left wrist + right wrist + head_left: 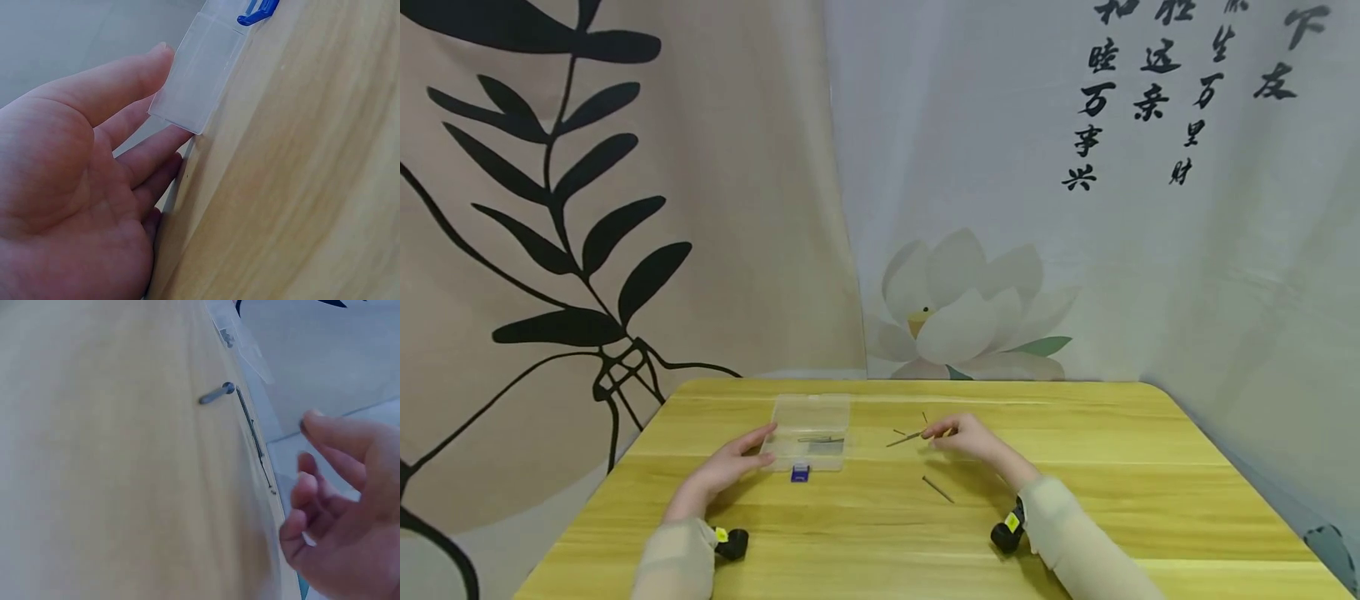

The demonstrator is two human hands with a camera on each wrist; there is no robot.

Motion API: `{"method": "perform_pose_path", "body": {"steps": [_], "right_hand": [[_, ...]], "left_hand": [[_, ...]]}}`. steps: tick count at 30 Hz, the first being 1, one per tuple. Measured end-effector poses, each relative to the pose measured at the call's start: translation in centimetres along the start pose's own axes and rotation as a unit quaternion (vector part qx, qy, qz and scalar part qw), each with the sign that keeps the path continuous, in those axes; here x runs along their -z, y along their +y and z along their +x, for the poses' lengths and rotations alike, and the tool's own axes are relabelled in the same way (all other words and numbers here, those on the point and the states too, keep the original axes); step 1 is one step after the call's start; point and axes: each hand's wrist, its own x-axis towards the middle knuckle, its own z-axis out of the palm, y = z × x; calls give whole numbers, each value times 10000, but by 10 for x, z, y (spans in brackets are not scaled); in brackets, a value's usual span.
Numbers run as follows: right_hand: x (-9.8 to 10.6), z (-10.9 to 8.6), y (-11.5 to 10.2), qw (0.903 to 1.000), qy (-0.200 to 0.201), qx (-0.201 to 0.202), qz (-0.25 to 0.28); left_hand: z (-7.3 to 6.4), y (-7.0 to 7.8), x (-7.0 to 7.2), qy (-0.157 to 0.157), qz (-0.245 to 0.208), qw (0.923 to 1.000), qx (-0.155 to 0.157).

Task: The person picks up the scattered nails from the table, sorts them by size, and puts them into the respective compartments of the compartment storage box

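A clear plastic box (805, 461) stands on the table with its lid raised. Thin metal pieces (826, 440) lie inside. At its left end my left hand (730, 468) holds the box, thumb on one side and fingertips under the corner in the left wrist view. The right hand (968, 439) is bent over the table, with thumb and forefinger at one end of a nail (901, 440). In the right wrist view a dark bit shows at the fingertips; most of the grip is hidden. A thicker nail (937, 489) lies nearer me.
More small nails (924, 417) lie just beyond the right fingers. A blue latch (800, 473) sticks out from the box's front. Wooden table (850, 550) surrounds everything, its far edge meeting a printed curtain (760, 250).
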Motion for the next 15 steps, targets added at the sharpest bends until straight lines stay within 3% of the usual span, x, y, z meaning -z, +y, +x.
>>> {"method": "perform_pose_path", "body": {"steps": [5,15], "right_hand": [[0,-4,9,9995,-248,-173,-60],[-2,15,15,9974,174,-689,134]], "left_hand": [[-1,2,1,-25,26,10000,-19],[-2,6,-2,-58,50,10000,-8]]}}
